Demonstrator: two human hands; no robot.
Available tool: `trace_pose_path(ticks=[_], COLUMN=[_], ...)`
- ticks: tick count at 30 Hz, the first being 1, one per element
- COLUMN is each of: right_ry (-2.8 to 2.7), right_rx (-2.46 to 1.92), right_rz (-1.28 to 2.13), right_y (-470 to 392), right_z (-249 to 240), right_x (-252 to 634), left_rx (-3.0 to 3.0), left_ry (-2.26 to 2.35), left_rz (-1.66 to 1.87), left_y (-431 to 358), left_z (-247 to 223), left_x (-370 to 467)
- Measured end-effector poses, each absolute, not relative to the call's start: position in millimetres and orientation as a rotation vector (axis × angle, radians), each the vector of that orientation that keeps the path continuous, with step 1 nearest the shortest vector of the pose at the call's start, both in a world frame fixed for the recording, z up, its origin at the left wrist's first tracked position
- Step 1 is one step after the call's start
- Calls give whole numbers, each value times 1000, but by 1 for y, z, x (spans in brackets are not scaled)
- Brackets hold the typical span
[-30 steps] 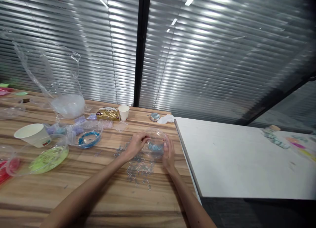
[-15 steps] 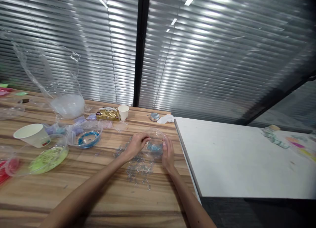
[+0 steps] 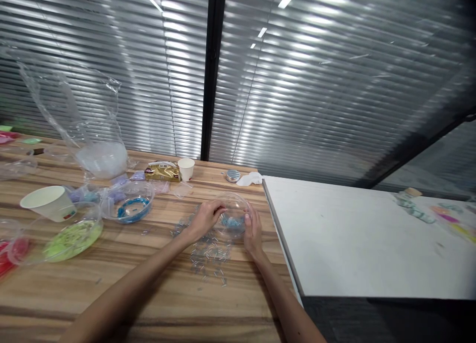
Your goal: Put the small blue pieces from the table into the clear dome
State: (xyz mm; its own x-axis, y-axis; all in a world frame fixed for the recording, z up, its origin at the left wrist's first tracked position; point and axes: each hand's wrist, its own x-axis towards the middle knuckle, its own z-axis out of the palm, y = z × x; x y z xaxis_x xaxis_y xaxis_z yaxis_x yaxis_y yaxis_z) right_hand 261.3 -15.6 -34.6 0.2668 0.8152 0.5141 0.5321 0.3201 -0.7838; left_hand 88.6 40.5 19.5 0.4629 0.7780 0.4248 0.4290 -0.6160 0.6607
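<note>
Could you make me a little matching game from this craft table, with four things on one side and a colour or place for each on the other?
Things:
1. Large paper cup
2. Clear bowl between the hands
3. Small round tin
4. Bowl with a blue ring

Descriptions:
A. far edge of the wooden table, beside a white tissue
B. lying tipped on its side
C. holds pale blue pieces
D. left of the loose scattered beads

Pairs: 1-B, 2-C, 3-A, 4-D

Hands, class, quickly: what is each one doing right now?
Left hand: fingers curled at the left rim of the clear bowl, touching it; a firm grip cannot be told.
Right hand: open, fingers against the bowl's right side.
</note>
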Motion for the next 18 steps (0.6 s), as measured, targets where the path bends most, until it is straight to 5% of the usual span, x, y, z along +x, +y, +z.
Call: trace_pose_path(ticks=[18], right_ry=[-1408], right_rx=[-1337], right_rz=[297], right_y=[-16], right_z=[-32], right_x=[261], left_rx=[2308], left_ry=[998], left_rz=[965], left_y=[40], left_z=[18], left_x=[89])
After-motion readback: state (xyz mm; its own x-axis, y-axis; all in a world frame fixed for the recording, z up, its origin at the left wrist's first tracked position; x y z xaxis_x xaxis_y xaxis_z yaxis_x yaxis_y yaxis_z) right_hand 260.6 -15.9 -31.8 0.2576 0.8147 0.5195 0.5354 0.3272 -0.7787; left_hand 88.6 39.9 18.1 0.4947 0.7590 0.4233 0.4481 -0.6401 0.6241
